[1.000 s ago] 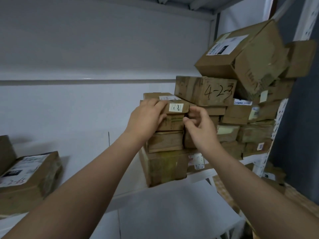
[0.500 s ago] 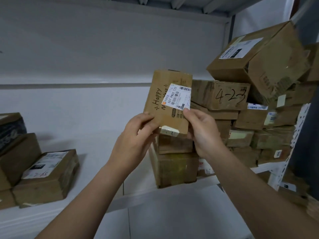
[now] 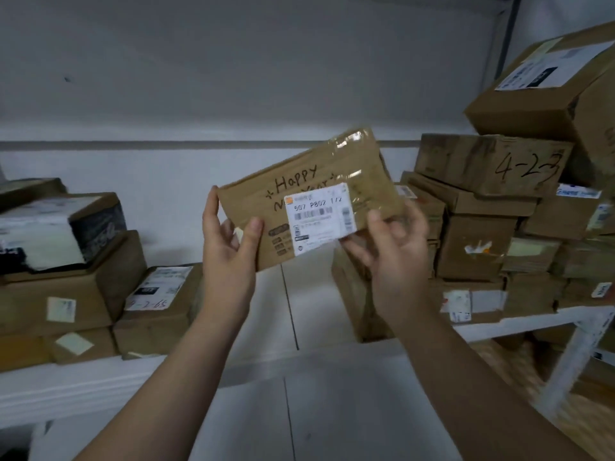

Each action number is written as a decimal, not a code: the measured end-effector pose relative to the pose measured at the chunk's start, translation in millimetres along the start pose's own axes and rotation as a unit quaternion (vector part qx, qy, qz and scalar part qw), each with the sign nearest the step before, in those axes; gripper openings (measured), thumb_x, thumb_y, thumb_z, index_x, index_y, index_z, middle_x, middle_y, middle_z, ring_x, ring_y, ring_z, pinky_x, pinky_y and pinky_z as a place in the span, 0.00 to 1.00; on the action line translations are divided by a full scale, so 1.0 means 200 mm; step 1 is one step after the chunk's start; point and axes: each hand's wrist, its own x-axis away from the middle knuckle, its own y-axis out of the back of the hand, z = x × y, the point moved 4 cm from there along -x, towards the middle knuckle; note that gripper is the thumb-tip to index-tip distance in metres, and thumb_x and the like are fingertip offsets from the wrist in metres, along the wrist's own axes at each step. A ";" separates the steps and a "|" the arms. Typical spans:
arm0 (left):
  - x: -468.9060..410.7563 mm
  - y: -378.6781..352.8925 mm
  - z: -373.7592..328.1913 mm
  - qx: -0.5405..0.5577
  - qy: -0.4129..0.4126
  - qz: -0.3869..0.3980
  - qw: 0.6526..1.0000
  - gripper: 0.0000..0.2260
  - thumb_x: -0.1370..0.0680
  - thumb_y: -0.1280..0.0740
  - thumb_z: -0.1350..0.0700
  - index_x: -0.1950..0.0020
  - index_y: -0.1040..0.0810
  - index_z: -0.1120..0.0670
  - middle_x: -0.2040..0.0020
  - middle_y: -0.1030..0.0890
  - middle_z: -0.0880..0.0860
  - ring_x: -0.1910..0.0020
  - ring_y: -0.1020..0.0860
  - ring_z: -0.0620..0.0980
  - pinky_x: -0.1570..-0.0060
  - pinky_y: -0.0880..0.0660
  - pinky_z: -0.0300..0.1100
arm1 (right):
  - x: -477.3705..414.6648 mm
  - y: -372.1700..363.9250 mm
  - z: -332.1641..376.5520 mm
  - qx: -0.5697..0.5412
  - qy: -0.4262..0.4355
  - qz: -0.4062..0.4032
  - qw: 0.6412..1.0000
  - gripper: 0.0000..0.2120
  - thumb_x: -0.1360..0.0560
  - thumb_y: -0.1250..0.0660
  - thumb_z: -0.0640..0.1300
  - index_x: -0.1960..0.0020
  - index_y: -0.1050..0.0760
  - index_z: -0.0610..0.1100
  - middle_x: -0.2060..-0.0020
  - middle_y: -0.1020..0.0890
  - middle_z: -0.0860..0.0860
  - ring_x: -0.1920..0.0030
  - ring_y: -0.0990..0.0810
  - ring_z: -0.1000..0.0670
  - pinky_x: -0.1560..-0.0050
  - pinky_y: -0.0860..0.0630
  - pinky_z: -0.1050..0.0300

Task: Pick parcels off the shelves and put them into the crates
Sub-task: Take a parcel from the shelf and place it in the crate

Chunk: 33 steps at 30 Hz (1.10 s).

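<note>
Left of the 4-23 box [image 3: 466,161], your left hand [image 3: 229,247] grips the parcel [image 3: 312,194], right hand [image 3: 396,257] barely pinching: slick tape [image 3: 352,144] could slip.

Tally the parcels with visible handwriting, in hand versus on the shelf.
In hand: 1, the "Happy" parcel, held by the left hand and the right hand.
On the shelf: 2, the "4-23" box and the hand-numbered label box.
Total: 3

flat brown parcel [image 3: 319,197], white label, tilted, seemingly midair
</note>
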 end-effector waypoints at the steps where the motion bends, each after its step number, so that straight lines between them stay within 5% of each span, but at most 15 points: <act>1: -0.02 0.03 -0.01 -0.022 -0.009 0.002 1.000 0.25 0.19 0.40 0.59 0.24 0.44 0.48 0.38 0.23 0.56 0.42 0.21 0.49 0.48 0.21 0.44 | 0.01 0.02 0.02 0.022 0.018 -0.006 1.000 0.26 0.22 0.36 0.39 0.28 0.42 0.50 0.44 0.20 0.43 0.47 0.17 0.47 0.55 0.18 0.52; 7: -0.08 0.14 0.02 -0.098 -0.037 0.015 0.994 0.21 0.17 0.45 0.54 0.23 0.43 0.48 0.27 0.33 0.50 0.29 0.33 0.50 0.32 0.34 0.55 | 0.12 0.00 -0.03 0.166 0.090 0.023 0.982 0.19 0.20 0.40 0.36 0.33 0.32 0.52 0.51 0.21 0.54 0.51 0.17 0.56 0.63 0.20 0.62; 12: -0.08 0.20 0.04 -0.091 -0.034 0.026 0.995 0.22 0.18 0.45 0.51 0.24 0.42 0.46 0.27 0.33 0.51 0.29 0.33 0.52 0.32 0.34 0.57 | 0.16 -0.02 -0.09 0.167 0.083 0.009 0.982 0.19 0.20 0.41 0.35 0.30 0.34 0.47 0.54 0.19 0.65 0.51 0.17 0.56 0.64 0.20 0.62; 19: -0.09 0.28 0.02 -0.095 -0.037 0.025 0.995 0.21 0.18 0.44 0.51 0.25 0.41 0.45 0.29 0.31 0.51 0.32 0.30 0.51 0.35 0.30 0.56 | 0.19 -0.07 -0.13 0.181 0.093 0.006 0.979 0.18 0.19 0.41 0.36 0.32 0.33 0.47 0.56 0.19 0.66 0.53 0.17 0.60 0.64 0.20 0.63; 23: -0.07 0.32 0.02 -0.098 0.021 0.056 0.993 0.21 0.20 0.40 0.47 0.27 0.40 0.41 0.33 0.29 0.48 0.37 0.25 0.46 0.39 0.25 0.51 | 0.18 -0.07 -0.13 0.190 0.090 -0.015 0.978 0.16 0.20 0.39 0.38 0.34 0.30 0.49 0.59 0.18 0.60 0.58 0.17 0.57 0.67 0.21 0.61; 25: -0.04 0.35 0.01 -0.144 0.022 0.106 0.984 0.27 0.26 0.38 0.38 0.28 0.41 0.37 0.25 0.41 0.47 0.30 0.37 0.36 0.33 0.33 0.38 | 0.17 -0.08 -0.13 0.208 0.084 -0.029 0.974 0.14 0.20 0.39 0.40 0.37 0.27 0.51 0.60 0.18 0.58 0.60 0.17 0.56 0.70 0.21 0.61; 28: -0.01 0.42 -0.01 -0.219 -0.006 0.205 0.954 0.32 0.34 0.32 0.35 0.31 0.36 0.35 0.23 0.50 0.42 0.29 0.48 0.27 0.37 0.42 0.24 | 0.14 -0.09 -0.13 0.199 0.033 -0.067 0.977 0.11 0.21 0.38 0.41 0.45 0.21 0.53 0.57 0.18 0.50 0.64 0.17 0.53 0.75 0.23 0.58; 31: 0.02 0.47 -0.03 -0.255 -0.042 0.217 0.941 0.30 0.37 0.23 0.42 0.38 0.29 0.39 0.26 0.42 0.45 0.28 0.41 0.36 0.41 0.40 0.20 | 0.09 -0.11 -0.16 0.203 -0.040 -0.074 0.976 0.08 0.22 0.36 0.46 0.50 0.18 0.51 0.60 0.19 0.46 0.71 0.21 0.51 0.76 0.25 0.59; 33: 0.02 0.51 -0.05 -0.268 -0.064 0.151 0.949 0.22 0.38 0.27 0.44 0.45 0.26 0.44 0.38 0.27 0.44 0.39 0.28 0.35 0.48 0.34 0.21 | 0.08 -0.15 -0.18 0.241 -0.061 -0.041 0.968 0.12 0.26 0.37 0.58 0.56 0.17 0.54 0.61 0.20 0.49 0.66 0.21 0.53 0.71 0.24 0.59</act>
